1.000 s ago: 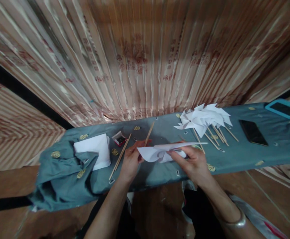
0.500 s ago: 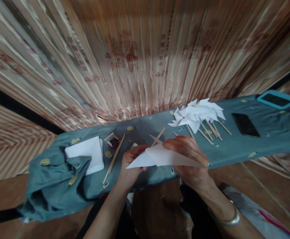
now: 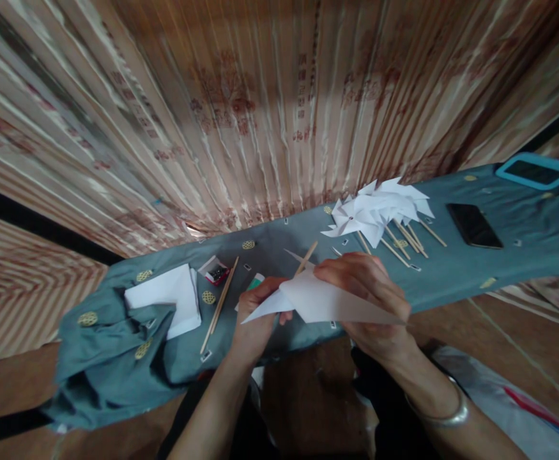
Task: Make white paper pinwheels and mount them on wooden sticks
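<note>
Two bare hands are meeting at the lower middle of the frame, both pinching one folded sheet of white paper (image 3: 327, 300) above the near edge of a narrow table draped in blue-grey cloth (image 3: 451, 281). The left hand (image 3: 257, 316) is closing its fingers on the paper's pointed left tip, while the right hand (image 3: 370, 300) is curling over the top of the sheet and clamping its wider right part, with a silver bangle (image 3: 444, 412) circling that wrist. The paper's long axis is running left to right across the picture, its point aiming toward the left, and it is lying between the two hands, so neither is nearer. One thin wooden stick (image 3: 305, 257) is poking up behind the paper toward the upper right, just past the left hand's fingertips; whether a hand is gripping it cannot be told. One more loose stick (image 3: 219, 305) is lying on the cloth left of the hands, beside one small open box (image 3: 213, 269) and one stack of white paper squares (image 3: 168, 300). At the upper right, one heap of finished white pinwheels (image 3: 379, 211) is resting with about six sticks fanning out; the pinwheels overlap too much to count. Two phones are lying farther right, one black (image 3: 473, 225), one in a blue case (image 3: 535, 171).
</note>
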